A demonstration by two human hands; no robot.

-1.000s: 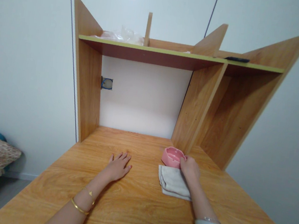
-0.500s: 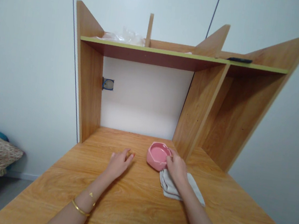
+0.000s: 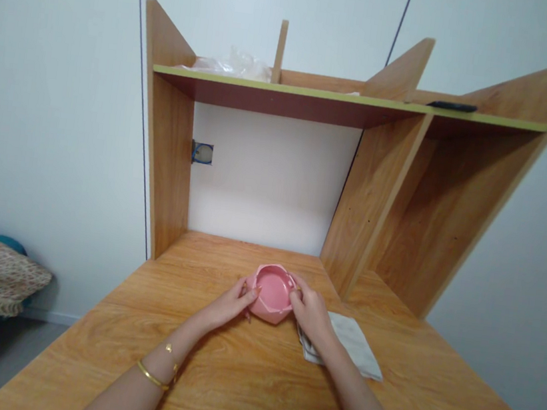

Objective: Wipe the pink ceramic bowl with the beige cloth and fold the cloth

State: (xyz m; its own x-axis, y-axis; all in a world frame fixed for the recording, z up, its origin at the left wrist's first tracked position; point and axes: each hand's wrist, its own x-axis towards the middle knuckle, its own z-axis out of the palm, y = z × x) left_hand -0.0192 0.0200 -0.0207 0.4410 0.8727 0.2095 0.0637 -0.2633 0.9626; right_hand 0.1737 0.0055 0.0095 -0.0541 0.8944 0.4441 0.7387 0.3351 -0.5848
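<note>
No readable text, label, brand, number or sign anywhere in view.

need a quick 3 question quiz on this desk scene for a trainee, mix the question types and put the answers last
1. True or false: the left hand and the right hand are both on the bowl.
2. Multiple choice: what lies on the desk, partly hidden by the right arm?
A) a mug
B) the cloth
C) a knife
3. Fill in the blank: the bangle on the left wrist is ____ in colour.

Key: 1 true; 2 B; 3 gold
</note>
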